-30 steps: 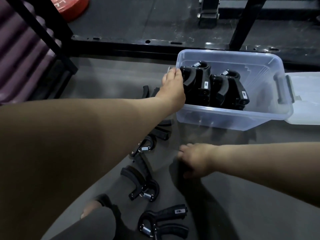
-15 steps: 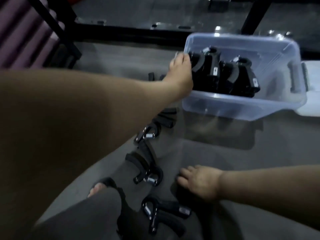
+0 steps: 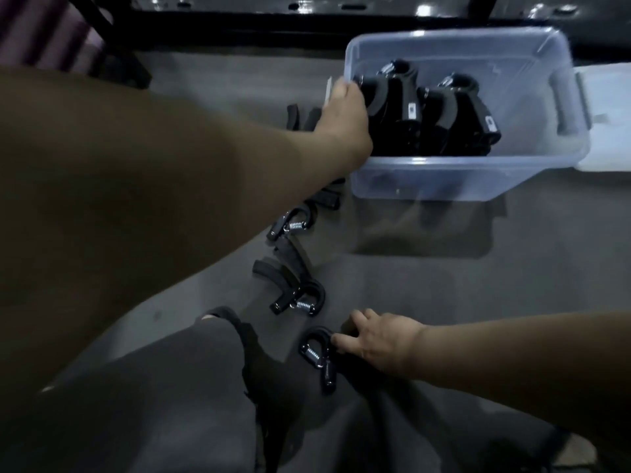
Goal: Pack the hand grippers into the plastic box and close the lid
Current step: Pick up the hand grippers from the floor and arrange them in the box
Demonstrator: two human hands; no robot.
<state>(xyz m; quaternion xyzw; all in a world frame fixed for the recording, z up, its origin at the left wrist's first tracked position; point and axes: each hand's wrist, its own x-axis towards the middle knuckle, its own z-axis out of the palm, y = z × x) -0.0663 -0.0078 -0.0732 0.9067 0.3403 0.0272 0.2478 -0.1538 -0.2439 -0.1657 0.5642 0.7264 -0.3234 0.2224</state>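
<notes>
Head view: the nearest hand gripper (image 3: 319,356) is located on the floor (image 3: 478,302) at lower centre of the frame, just left of the right hand (image 3: 379,339), long axis near vertical in the frame, spring end uppermost. The right grip is spread, fingertips (image 3: 338,340) touching the looped end, nothing enclosed. The left hand (image 3: 345,121) is placed at the left rim of the plastic box (image 3: 444,172), upper right, well apart; its grip cannot be determined. Closure of the right fingers is judged next
</notes>
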